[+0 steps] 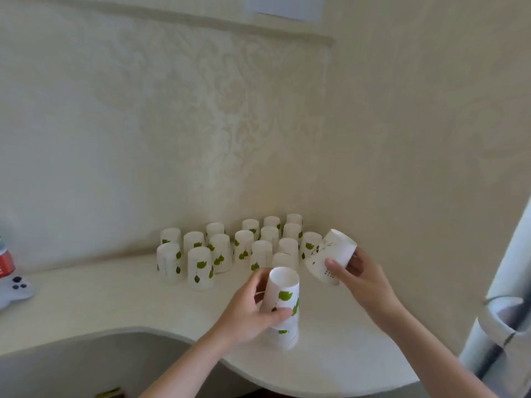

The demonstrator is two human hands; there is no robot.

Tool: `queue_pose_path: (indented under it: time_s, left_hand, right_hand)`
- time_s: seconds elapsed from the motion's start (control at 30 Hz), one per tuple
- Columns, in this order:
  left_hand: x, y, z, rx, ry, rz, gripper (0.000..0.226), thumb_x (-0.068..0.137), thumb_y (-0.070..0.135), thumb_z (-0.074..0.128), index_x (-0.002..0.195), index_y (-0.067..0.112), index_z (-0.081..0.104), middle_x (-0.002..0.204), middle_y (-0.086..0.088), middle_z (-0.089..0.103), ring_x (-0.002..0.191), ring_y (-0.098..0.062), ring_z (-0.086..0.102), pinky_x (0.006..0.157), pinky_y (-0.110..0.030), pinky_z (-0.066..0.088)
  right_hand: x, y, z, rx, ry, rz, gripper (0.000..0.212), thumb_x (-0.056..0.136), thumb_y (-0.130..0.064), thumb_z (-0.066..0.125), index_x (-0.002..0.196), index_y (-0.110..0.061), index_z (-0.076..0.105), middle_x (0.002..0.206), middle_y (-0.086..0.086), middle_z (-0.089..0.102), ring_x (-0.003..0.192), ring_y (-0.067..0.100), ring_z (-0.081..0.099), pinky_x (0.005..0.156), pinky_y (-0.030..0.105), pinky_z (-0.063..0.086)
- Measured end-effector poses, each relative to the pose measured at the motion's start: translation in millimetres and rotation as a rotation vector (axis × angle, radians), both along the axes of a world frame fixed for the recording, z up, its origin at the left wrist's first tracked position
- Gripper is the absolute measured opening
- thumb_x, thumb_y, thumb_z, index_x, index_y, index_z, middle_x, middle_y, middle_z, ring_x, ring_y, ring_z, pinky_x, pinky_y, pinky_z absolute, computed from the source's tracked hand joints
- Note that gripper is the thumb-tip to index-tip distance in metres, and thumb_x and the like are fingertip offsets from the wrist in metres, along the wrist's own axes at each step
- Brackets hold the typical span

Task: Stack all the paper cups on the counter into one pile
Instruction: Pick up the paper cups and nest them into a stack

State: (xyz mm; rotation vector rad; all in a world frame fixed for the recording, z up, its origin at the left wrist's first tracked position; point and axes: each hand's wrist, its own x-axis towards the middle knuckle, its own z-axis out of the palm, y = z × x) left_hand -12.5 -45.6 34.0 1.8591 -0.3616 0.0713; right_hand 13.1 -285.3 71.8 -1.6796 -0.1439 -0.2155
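Several white paper cups with green leaf prints (221, 252) stand upside down in rows on the cream counter (120, 300), near the wall. In front of them a short pile of upturned cups (283, 308) rests on the counter, and my left hand (253, 308) grips its top cup from the left. My right hand (359, 275) holds a single cup (330, 255) tilted on its side in the air, to the right of the pile and just above the counter.
A white game controller (15, 288) and a red can (5, 261) lie at the counter's left edge. A refrigerator door with a handle (505, 314) stands close on the right. The counter's curved front edge (161, 330) runs below my arms.
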Motion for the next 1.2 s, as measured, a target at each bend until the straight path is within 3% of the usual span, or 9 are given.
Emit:
queue_pose_path:
  time_s: [0.2,0.33,0.47,0.57,0.73,0.83,0.93,1.07,1.2]
  left_hand:
    - [-12,18,-18,0.041,0.076,-0.013,0.091,0.059,0.047,0.089,0.137,0.040,0.042,0.134,0.018,0.056,0.128,0.002,0.051,0.111,-0.026,0.039]
    - [-4,64,-1,-0.144,-0.029,0.289,0.061,0.069,0.049,0.080,0.123,0.032,0.057,0.125,0.011,0.062,0.112,0.001,0.060,0.097,-0.023,0.047]
    - [30,99,-10,-0.127,-0.145,0.564,0.052,0.082,0.017,0.078,0.125,0.020,0.050,0.134,-0.001,0.046,0.114,0.001,0.051,0.105,-0.030,0.041]
    - [57,102,-25,0.030,-0.135,0.641,0.075,0.072,0.024,0.085,0.132,0.024,0.040,0.129,0.003,0.034,0.126,-0.021,0.044,0.111,-0.041,0.038]
    - [93,94,-44,0.092,-0.095,0.758,0.089,0.068,0.023,0.088,0.139,0.011,0.035,0.133,-0.014,0.046,0.125,-0.035,0.048,0.104,-0.054,0.045]
    - [98,92,-44,0.003,-0.112,0.757,0.068,0.078,0.010,0.079,0.134,0.007,0.041,0.124,-0.013,0.055,0.118,-0.035,0.055,0.100,-0.048,0.047]
    - [90,88,-32,-0.094,-0.170,0.748,0.052,0.085,0.006,0.072,0.127,0.014,0.044,0.117,-0.002,0.054,0.111,-0.026,0.057,0.091,-0.037,0.047]
    - [72,82,0,-0.228,-0.233,0.696,0.063,0.086,0.011,0.072,0.138,0.021,0.038,0.126,0.009,0.049,0.116,-0.012,0.052,0.092,-0.025,0.042]
    - [51,70,27,-0.323,-0.301,0.592,0.061,0.086,0.009,0.072,0.136,0.024,0.041,0.127,0.012,0.054,0.122,-0.015,0.055,0.097,-0.028,0.048]
  right_hand:
    - [-13,38,5,-0.072,-0.073,0.259,0.048,0.075,-0.026,0.078,0.120,-0.019,0.061,0.113,-0.001,0.075,0.107,0.010,0.070,0.085,0.026,0.058]
    - [-12,52,-15,-0.170,-0.059,0.317,0.063,0.069,-0.029,0.082,0.125,-0.015,0.058,0.117,0.000,0.072,0.110,0.009,0.069,0.097,0.031,0.055]
    - [-6,51,-35,-0.221,0.001,0.353,0.064,0.071,-0.024,0.085,0.128,-0.017,0.056,0.120,-0.004,0.071,0.115,0.007,0.066,0.104,0.032,0.051]
    - [-4,53,-48,-0.255,0.024,0.352,0.061,0.071,-0.021,0.086,0.125,-0.023,0.058,0.119,-0.008,0.071,0.115,0.004,0.065,0.106,0.031,0.049]
    - [2,37,-51,-0.273,0.063,0.470,0.073,0.069,-0.014,0.087,0.133,-0.021,0.053,0.132,-0.008,0.065,0.127,0.006,0.056,0.111,0.027,0.041]
    - [19,11,-41,-0.164,0.105,0.430,0.057,0.077,-0.006,0.077,0.129,-0.020,0.059,0.132,-0.003,0.065,0.128,0.011,0.056,0.107,0.028,0.043]
    - [48,6,-45,-0.170,0.085,0.097,0.035,0.084,-0.007,0.072,0.113,-0.026,0.066,0.117,-0.003,0.070,0.113,0.016,0.065,0.090,0.024,0.052]
    - [72,37,-59,-0.307,0.129,0.032,0.061,0.071,-0.029,0.084,0.123,-0.028,0.053,0.114,-0.010,0.060,0.107,0.008,0.060,0.090,0.022,0.047]
    - [73,71,-67,-0.321,0.109,0.050,0.052,0.079,-0.021,0.076,0.121,-0.030,0.047,0.106,-0.015,0.058,0.103,0.011,0.058,0.078,0.015,0.043]
